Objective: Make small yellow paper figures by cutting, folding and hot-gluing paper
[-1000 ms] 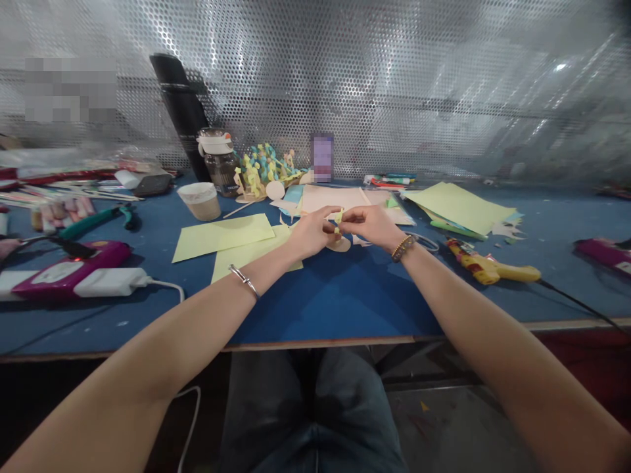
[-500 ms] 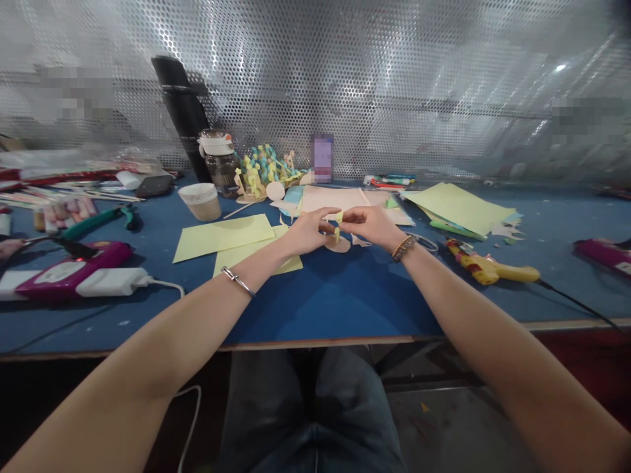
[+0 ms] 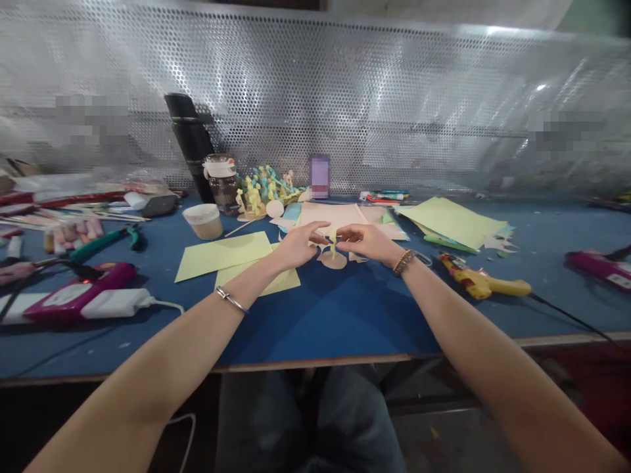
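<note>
A small yellow paper figure (image 3: 333, 242) stands upright on a round cream paper base (image 3: 332, 260) on the blue table, between my hands. My left hand (image 3: 302, 246) is just left of it, its fingers stretched out and apart, holding nothing. On the other side, my right hand (image 3: 369, 242) is open with bent fingers, the tips right beside the figure; whether they touch it is hard to make out. Cream paper scraps (image 3: 357, 257) lie under my right hand. Yellow paper sheets (image 3: 224, 255) lie left of my left hand.
A yellow glue gun (image 3: 486, 284) lies at right, with a stack of yellow paper (image 3: 453, 222) behind it. At left are a paper cup (image 3: 203, 222), bottle (image 3: 221, 187), pliers (image 3: 106, 243) and purple power strip (image 3: 81, 292). Small paper figures (image 3: 266, 190) and a phone (image 3: 320, 176) stand behind.
My fingers have loosened from the yellow paper figure, which now stands on the cream base. My left hand has drawn slightly left. The camera view has tilted up a little.
</note>
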### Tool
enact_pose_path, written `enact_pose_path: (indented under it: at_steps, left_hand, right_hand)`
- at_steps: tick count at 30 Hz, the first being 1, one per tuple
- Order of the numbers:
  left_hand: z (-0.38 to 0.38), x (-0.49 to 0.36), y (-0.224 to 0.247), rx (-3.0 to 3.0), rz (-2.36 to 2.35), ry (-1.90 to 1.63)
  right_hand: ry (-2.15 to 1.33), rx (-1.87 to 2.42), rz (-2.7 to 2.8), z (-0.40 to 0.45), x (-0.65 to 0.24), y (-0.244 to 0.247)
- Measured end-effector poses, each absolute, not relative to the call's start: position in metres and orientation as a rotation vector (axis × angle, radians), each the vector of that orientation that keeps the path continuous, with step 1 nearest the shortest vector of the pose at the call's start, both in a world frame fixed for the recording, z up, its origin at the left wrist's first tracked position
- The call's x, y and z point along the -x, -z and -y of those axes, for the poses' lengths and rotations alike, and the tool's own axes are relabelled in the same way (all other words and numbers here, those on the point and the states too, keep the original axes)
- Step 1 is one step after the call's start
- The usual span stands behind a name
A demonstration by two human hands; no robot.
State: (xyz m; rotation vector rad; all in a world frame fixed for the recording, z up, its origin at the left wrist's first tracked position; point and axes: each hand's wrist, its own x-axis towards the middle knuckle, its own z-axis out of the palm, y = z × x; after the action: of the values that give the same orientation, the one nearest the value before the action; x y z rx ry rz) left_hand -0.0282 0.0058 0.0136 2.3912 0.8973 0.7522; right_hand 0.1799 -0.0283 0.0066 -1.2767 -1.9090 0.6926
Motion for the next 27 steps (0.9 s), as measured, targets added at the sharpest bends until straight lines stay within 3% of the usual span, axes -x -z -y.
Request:
enact_pose_path:
  at_steps: [7,27]
  left_hand:
    - [-0.008,0.032,-0.016,-2.504,-0.987,-0.751]
    - [-0.012,0.029,-0.006,-2.753,-0.992,-0.525]
  right_hand:
    - [-0.806,1.409,2.008,0.03,-0.182,-0.01]
    - [-0.647,1.316,2.066,0.027,-0.175,-0.004]
